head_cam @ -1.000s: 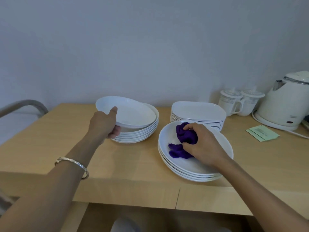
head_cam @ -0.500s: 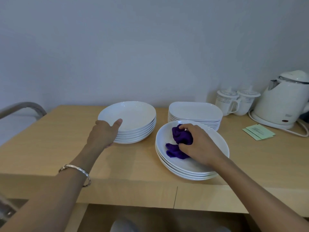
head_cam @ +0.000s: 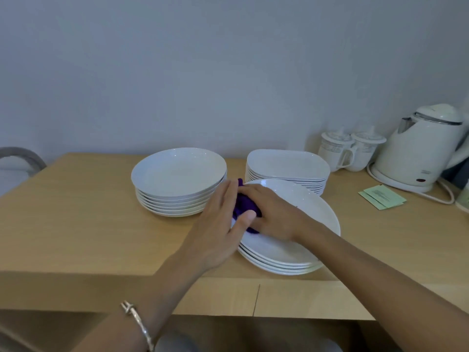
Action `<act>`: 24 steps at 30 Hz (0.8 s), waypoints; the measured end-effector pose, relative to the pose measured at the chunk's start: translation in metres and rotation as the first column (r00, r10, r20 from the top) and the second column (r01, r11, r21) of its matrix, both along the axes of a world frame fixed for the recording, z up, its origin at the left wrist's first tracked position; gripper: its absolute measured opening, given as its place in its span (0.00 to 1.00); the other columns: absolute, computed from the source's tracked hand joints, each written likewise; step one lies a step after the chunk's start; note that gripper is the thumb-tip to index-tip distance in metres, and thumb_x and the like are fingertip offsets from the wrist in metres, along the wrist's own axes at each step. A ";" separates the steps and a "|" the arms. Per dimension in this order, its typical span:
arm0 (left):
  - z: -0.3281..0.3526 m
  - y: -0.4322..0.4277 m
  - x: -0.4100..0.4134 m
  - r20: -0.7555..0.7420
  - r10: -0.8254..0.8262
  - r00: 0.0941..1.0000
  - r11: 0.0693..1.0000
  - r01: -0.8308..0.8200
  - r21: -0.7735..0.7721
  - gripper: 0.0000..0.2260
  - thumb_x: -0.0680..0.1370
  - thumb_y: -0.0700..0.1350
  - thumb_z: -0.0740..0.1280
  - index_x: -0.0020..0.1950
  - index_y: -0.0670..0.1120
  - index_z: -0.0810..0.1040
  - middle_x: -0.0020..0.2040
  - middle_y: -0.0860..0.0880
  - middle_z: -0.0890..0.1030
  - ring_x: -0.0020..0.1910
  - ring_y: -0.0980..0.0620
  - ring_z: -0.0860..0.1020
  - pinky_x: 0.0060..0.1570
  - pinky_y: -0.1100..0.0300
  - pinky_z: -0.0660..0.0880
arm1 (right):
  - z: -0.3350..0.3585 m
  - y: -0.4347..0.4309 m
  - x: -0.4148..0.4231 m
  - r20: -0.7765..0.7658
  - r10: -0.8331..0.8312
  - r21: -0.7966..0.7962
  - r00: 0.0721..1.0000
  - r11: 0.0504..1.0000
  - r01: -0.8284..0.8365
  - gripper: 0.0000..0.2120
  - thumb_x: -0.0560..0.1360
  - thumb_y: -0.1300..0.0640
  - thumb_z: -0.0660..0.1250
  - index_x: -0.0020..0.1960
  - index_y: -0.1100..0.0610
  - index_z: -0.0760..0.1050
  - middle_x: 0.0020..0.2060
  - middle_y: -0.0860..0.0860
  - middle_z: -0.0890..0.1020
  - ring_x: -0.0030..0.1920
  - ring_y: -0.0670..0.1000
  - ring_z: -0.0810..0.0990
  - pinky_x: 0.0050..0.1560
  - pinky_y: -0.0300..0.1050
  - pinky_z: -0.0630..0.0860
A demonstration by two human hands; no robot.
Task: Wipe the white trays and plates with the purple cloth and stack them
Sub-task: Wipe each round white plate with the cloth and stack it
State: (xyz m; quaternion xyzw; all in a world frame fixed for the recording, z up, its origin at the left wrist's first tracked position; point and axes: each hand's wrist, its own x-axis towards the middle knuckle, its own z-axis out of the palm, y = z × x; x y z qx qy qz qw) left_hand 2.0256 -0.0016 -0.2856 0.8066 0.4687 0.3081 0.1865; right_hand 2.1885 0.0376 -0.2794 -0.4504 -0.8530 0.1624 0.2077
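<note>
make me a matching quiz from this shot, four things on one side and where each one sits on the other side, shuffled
Things:
1 purple cloth
2 kettle
3 tray stack
4 green slips

Places:
A flat on the table, in front of the kettle
B on the near plate stack, under the right hand
C far right end of the table, by the wall
D directly behind the near plate stack

Pairs: 1-B, 2-C, 3-D, 4-A
</note>
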 end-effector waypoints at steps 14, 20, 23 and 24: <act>-0.014 -0.003 0.015 -0.074 0.025 0.997 0.985 -0.037 -0.167 0.34 0.77 0.65 0.43 0.75 0.52 0.31 0.78 0.55 0.37 0.76 0.60 0.40 0.75 0.58 0.44 | 0.032 -0.080 0.046 0.072 -0.009 -0.384 0.997 0.923 0.036 0.12 0.79 0.55 0.61 0.63 0.52 0.72 0.53 0.47 0.78 0.51 0.45 0.75 0.56 0.43 0.71; -0.021 0.000 0.020 0.228 0.001 0.974 0.988 0.035 -0.153 0.32 0.75 0.69 0.48 0.68 0.65 0.29 0.77 0.62 0.44 0.75 0.65 0.47 0.75 0.53 0.52 | -0.002 -0.003 -0.003 -0.112 0.061 -0.115 0.992 0.991 -0.074 0.01 0.73 0.61 0.62 0.45 0.58 0.71 0.40 0.54 0.76 0.40 0.48 0.73 0.42 0.44 0.70; -0.022 0.001 0.021 0.035 0.081 0.996 0.990 -0.077 -0.115 0.29 0.81 0.58 0.49 0.77 0.55 0.38 0.78 0.58 0.44 0.75 0.62 0.46 0.72 0.63 0.47 | -0.014 0.028 0.018 0.193 -0.139 0.123 0.971 0.986 0.116 0.17 0.78 0.55 0.60 0.65 0.58 0.68 0.62 0.55 0.70 0.65 0.56 0.65 0.63 0.49 0.64; -0.021 0.000 0.020 -0.045 0.113 0.993 0.987 -0.117 -0.114 0.27 0.82 0.55 0.48 0.78 0.52 0.40 0.79 0.57 0.44 0.76 0.61 0.46 0.72 0.64 0.47 | -0.013 0.032 0.031 0.277 -0.218 0.184 0.936 0.968 0.171 0.20 0.79 0.54 0.58 0.69 0.59 0.65 0.67 0.56 0.67 0.70 0.58 0.60 0.68 0.51 0.60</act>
